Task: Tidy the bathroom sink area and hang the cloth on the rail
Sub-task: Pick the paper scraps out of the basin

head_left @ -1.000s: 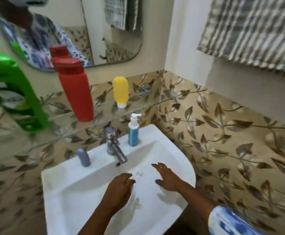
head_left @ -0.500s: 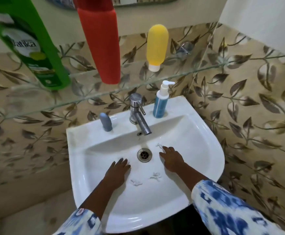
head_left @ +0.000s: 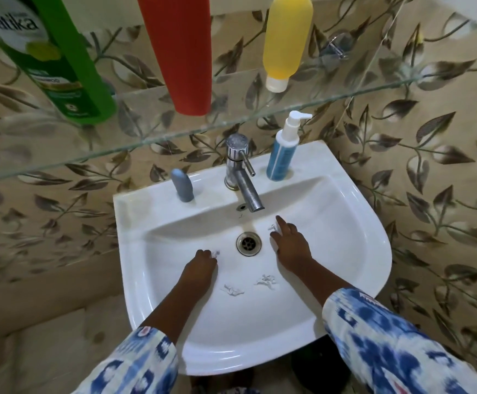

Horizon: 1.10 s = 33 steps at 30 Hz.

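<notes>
1. The green bottle [head_left: 61,61] on the glass shelf [head_left: 231,120] reads "Vatika"; its smaller print is illegible.
2. In the white sink [head_left: 345,223], the left hand [head_left: 200,268] pinches a paper scrap [head_left: 216,253].
3. The right hand [head_left: 291,245], fingers spread, touches another scrap [head_left: 272,226] beside the drain [head_left: 248,243].
4. Two crumpled scraps [head_left: 265,280] lie between the wrists.

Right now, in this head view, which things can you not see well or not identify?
- Green bottle, red bottle, yellow bottle: tops cut off by the upper edge.
- White scraps in the sink, such as this scrap: too small to identify the material.
- Left hand: its fingers curl over a scrap; the grip is hidden.
- Cloth and rail: outside the frame.
</notes>
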Tool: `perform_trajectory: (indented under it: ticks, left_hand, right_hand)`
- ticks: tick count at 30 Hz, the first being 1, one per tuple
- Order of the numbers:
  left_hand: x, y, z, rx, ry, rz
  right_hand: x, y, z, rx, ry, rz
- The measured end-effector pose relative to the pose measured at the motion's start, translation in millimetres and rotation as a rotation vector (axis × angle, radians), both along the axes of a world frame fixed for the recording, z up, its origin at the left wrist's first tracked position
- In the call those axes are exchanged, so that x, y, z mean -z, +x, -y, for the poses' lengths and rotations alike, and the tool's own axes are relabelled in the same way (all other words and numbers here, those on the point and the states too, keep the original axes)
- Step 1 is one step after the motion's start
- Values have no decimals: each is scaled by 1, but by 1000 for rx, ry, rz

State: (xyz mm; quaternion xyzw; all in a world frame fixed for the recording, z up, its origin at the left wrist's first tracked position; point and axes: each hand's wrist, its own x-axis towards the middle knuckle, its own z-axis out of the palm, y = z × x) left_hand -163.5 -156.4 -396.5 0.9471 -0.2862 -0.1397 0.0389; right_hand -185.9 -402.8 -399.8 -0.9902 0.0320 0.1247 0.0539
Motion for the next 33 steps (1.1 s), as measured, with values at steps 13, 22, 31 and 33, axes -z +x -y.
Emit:
perform_trajectory:
  ticks: [13,22,31,33]
  left_hand:
    - [1,-17,35,18,-58,-69]
    - [19,-37,34,-24,39,-54]
    - [-5,-37,38,-514,-521,-304]
    - [-13,-35,45,-757,-748,-406]
  right_hand:
    - [-3,-6,-22,54,68,-94]
    - [-4,-36,-57,-20,90,-299]
    - [-18,-44,-65,602,646,-154]
    - [-24,-43,-72,945,1083,-122]
